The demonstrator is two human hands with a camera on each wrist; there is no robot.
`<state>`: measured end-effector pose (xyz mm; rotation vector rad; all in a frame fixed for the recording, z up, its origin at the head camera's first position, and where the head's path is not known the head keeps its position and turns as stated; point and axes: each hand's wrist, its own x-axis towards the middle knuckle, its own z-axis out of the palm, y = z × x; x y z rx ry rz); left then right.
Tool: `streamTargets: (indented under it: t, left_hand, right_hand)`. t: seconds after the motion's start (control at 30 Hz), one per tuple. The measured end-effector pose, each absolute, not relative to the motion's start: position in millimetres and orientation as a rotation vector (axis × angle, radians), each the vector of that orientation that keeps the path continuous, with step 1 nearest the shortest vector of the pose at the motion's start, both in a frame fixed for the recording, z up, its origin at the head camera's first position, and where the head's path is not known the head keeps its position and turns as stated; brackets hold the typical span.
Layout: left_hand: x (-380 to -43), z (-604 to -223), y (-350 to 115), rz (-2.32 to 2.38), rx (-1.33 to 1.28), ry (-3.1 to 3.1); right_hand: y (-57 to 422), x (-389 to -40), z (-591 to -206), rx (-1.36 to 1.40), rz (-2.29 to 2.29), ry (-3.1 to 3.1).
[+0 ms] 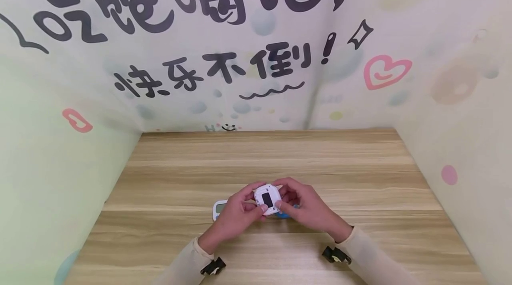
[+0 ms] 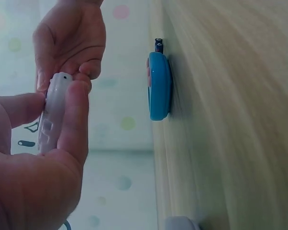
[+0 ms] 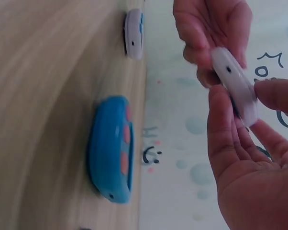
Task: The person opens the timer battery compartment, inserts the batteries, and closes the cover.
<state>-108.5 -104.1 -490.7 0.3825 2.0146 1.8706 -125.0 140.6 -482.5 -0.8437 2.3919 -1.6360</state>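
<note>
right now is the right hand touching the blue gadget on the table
Apart. The right wrist view plainly shows wall between the right hand and the blue gadget; the hand pinches a white gadget instead.

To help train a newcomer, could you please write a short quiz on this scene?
1. True or false: the left hand and the right hand both touch the raised white device.
2. In the right wrist view, the buttons on the blue device are: A) green; B) pinkish-red; C) black.
3. How many devices are seen lying on the table?
Key: 1. True. 2. B. 3. Two: the blue device and a second white device.
</note>
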Motion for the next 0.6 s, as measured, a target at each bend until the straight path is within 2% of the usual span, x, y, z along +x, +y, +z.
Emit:
streamTargets:
  t: [0.6]
  left_hand:
    - [-110.7,-487.7,-100.4,1.816,0.475,1.963]
  right_hand:
    - [139.6,-123.1,-490.1,-0.734,-1.647,2.251]
